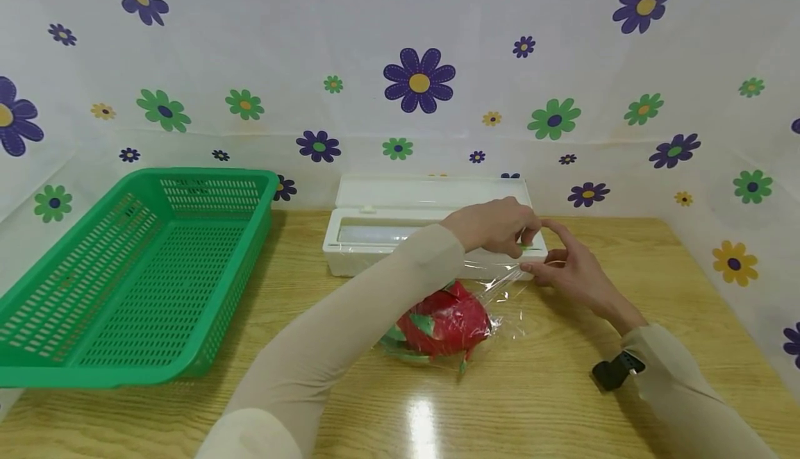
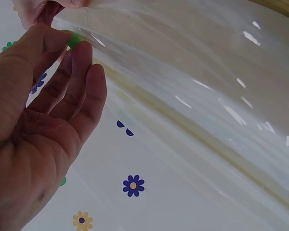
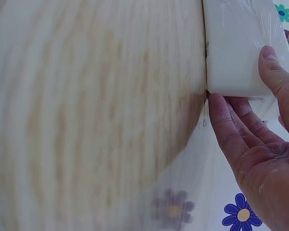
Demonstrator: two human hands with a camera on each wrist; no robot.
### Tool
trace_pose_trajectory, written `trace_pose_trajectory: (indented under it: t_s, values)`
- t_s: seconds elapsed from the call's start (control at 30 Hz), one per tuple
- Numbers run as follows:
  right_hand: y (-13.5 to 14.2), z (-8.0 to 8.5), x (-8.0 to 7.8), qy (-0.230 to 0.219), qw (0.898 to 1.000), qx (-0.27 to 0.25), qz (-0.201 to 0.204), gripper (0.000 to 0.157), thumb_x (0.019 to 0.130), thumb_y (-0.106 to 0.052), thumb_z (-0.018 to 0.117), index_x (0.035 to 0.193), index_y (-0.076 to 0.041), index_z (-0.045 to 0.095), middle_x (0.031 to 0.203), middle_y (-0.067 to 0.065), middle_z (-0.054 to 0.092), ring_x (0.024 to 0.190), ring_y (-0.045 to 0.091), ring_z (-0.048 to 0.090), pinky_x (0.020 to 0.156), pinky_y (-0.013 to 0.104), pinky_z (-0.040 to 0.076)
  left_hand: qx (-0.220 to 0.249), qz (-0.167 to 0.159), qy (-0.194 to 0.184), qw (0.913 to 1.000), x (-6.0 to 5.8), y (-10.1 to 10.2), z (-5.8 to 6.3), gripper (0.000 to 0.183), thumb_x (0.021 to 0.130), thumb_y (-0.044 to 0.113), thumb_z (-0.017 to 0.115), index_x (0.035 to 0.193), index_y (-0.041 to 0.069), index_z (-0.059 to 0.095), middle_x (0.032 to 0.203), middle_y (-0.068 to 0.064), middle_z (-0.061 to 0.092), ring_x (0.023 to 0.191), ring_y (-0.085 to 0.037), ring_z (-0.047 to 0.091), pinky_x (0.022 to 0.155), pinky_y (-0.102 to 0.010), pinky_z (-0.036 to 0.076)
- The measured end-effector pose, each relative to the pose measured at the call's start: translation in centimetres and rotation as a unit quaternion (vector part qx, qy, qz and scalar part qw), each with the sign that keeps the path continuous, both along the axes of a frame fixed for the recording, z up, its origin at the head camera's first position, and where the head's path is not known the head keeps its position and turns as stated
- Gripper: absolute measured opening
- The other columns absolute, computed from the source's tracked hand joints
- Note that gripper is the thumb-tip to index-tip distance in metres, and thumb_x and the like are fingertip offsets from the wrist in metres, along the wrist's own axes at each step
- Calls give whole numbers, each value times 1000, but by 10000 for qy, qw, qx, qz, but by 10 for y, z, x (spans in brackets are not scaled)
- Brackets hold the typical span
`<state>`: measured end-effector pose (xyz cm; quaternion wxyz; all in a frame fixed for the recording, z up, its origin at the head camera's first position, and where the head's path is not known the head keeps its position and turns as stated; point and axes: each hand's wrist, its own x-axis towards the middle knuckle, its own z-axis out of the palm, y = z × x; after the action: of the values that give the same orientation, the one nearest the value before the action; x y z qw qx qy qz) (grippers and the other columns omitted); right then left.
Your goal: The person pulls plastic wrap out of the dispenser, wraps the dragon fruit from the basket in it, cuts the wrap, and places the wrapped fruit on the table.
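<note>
A white cling film dispenser (image 1: pixel 356 262) stands at the back of the table with its lid (image 1: pixel 431 192) tipped up; the film roll (image 1: pixel 375 234) shows inside. My left hand (image 1: pixel 500 226) reaches across to the dispenser's right end and pinches a small green slider (image 2: pixel 74 39) on its front edge. With thumb and fingers, my right hand (image 3: pixel 265 139) grips that same end at the corner. Clear cling film (image 1: pixel 509 296) stretches from the dispenser down over a red dragon fruit (image 1: pixel 453 323) with green-tipped scales, partly hidden behind my left sleeve.
A green plastic basket (image 1: pixel 250 264) with slotted sides stands on the left of the wooden table (image 1: pixel 531 403). Behind the table hangs a white cloth (image 1: pixel 281 70) printed with flowers. A dark watch-like device (image 1: pixel 612 372) sits at my right wrist.
</note>
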<state>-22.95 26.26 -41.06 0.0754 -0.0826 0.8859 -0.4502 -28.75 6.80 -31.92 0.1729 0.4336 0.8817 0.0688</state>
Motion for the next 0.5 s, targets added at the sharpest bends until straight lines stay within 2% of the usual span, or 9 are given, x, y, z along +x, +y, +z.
trace_pose_trajectory:
  t_s: [0.13, 0.2, 0.37, 0.5]
  values:
    - [-2, 0, 0, 12, 10000, 41, 14, 85, 95, -35, 74, 162, -30, 22, 129, 24, 60, 108, 34, 67, 90, 39, 60, -21, 36, 0, 10000, 0, -3, 0, 8, 96, 18, 70, 102, 15, 66, 103, 2, 66, 87, -10, 56, 74, -18, 47]
    - [-3, 0, 0, 4, 10000, 10, 27, 85, 94, -35, 74, 162, -30, 22, 129, 25, 59, 109, 34, 68, 90, 40, 60, -50, 54, 23, 10000, 0, -6, 0, 8, 96, 18, 71, 101, 15, 66, 103, 3, 66, 88, -10, 56, 74, -19, 47]
    - [-3, 0, -1, -52, 9998, -188, 44, 86, 94, -32, 75, 161, -30, 23, 119, 27, 62, 100, 30, 72, 83, 31, 62, -83, 112, 107, 9998, -1, -14, 1, 8, 95, 18, 72, 101, 15, 67, 101, 3, 66, 87, -10, 55, 75, -20, 45]
    - [-1, -1, -1, -126, 9993, -339, 34, 86, 94, -27, 76, 161, -29, 22, 121, 30, 62, 99, 29, 73, 80, 30, 63, -30, 177, 31, 9998, 2, -22, 1, 8, 96, 17, 70, 103, 15, 68, 100, 2, 66, 87, -11, 55, 76, -20, 46]
